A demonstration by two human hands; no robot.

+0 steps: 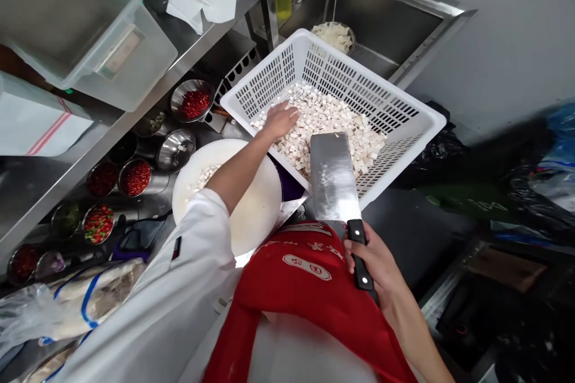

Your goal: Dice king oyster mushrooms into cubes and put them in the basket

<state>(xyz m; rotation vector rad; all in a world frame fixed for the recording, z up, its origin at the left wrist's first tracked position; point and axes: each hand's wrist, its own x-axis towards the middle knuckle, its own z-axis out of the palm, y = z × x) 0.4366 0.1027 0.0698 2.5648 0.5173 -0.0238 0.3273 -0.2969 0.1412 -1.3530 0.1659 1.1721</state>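
My left hand (282, 119) lies on the small white diced pieces (327, 111) in a white plastic basket (381, 87), its fingers stretched out and partly lost among the cubes. My right hand (371, 257) is wrapped round the black riveted handle of a cleaver (333, 176). The cleaver's broad blade points away from me and overlaps the basket's near edge in view. Below my left forearm is a round white cutting board (256, 215), with some diced pieces (206, 176) on its left part.
Behind the basket is a steel sink (381, 24) where water runs into a bowl of pale pieces (335, 36). Metal bowls of chopped red peppers (195, 103) stand at left under a steel shelf (135, 96). Black bags (516, 173) lie at right.
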